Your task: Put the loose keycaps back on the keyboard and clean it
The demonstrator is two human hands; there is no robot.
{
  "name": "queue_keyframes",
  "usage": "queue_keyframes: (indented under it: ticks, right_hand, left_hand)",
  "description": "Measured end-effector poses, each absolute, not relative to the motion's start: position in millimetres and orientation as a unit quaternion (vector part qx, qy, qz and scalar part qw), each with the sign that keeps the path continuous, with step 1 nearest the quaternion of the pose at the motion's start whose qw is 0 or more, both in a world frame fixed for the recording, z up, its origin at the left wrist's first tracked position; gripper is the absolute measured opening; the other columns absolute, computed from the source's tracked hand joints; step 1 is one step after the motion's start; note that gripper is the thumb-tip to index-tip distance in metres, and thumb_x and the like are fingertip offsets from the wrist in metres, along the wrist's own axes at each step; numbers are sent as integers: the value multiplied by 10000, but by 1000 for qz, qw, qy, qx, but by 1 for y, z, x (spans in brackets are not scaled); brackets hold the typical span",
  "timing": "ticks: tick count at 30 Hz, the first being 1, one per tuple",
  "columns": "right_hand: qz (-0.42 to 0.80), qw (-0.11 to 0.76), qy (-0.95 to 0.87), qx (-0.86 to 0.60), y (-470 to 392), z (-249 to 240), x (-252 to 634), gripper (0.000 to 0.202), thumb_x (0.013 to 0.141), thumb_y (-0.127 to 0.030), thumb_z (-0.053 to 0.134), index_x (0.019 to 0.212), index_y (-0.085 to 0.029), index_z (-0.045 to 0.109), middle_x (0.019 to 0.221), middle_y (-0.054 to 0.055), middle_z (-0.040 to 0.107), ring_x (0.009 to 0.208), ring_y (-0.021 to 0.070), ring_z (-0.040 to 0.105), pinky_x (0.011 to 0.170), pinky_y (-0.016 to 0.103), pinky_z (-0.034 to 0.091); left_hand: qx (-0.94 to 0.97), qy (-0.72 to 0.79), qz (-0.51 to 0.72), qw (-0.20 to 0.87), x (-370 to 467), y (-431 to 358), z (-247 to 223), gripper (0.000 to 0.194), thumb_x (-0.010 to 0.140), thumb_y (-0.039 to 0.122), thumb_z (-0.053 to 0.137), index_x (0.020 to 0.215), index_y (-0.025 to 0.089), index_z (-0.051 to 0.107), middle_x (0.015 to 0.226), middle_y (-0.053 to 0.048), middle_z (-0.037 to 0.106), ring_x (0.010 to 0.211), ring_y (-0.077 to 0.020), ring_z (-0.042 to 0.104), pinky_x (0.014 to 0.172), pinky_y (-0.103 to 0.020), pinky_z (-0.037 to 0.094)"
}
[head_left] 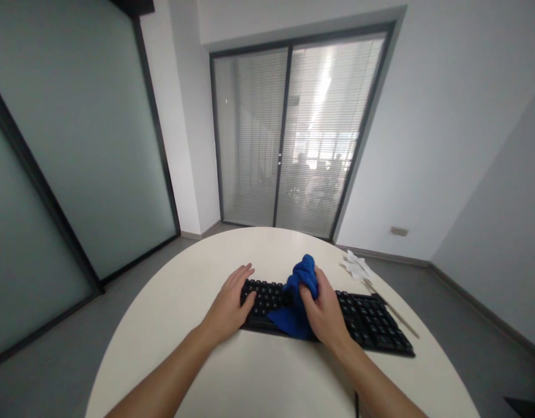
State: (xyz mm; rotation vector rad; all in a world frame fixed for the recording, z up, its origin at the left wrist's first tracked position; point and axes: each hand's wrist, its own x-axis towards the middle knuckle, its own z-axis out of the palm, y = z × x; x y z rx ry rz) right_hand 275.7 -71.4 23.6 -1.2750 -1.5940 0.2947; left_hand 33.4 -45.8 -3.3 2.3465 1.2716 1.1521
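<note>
A black keyboard (376, 322) lies on the round white table, its right end slanting toward me. My left hand (230, 303) rests at the keyboard's left end, fingers stretched out and thumb over the keys. In my right hand (323, 310) is a bunched blue cloth (302, 278), gripped between thumb and fingers over the middle of the keyboard. A loose flap of the cloth hangs down across the lower keys. The keys beneath the cloth and right hand are hidden.
At the table's right edge lie a crumpled white tissue or cloth (356, 266) and a thin stick-like handle (393, 310). A dark cable (356, 403) runs near the front edge. Beyond the round white table (184, 270) stand a glazed partition with blinds (284, 139) and white walls.
</note>
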Motion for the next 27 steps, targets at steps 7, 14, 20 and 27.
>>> queue_keyframes:
  ticks: [7, 14, 20, 27]
  right_hand:
    - [28, 286, -806, -518, -66, 5, 270, 485, 955, -365, 504, 1422, -234, 490, 1476, 98, 521, 1325, 280, 496, 1123, 473, 370]
    - [35, 198, -867, -456, -73, 21, 263, 436, 946, -349, 563, 1371, -251, 558, 1345, 72, 636, 1194, 264, 558, 1050, 443, 377]
    - [43, 184, -879, -439, -78, 28, 256, 378, 917, -364, 624, 1277, -252, 622, 1279, 64, 657, 1124, 250, 566, 1002, 409, 400]
    - [10, 190, -844, -501, -66, 20, 243, 360, 983, -410, 528, 1301, -271, 623, 1335, 64, 625, 1167, 266, 554, 997, 422, 426]
  left_hand:
    - [828, 467, 279, 134, 17, -23, -30, 525, 990, 315, 430, 1498, 185, 403, 1596, -101, 367, 1504, -257, 263, 1232, -507, 242]
    - [845, 467, 232, 121, 18, -26, -26, 527, 987, 334, 418, 1484, 158, 434, 1607, -108, 340, 1517, -257, 218, 1234, -473, 231]
    - [847, 466, 228, 116, 19, -26, -27, 515, 989, 319, 401, 1479, 164, 435, 1605, -104, 350, 1521, -258, 205, 1234, -471, 228]
    - [853, 462, 223, 96, 19, -29, -21, 510, 979, 300, 408, 1463, 141, 445, 1559, -128, 423, 1497, -284, 270, 1223, -477, 259]
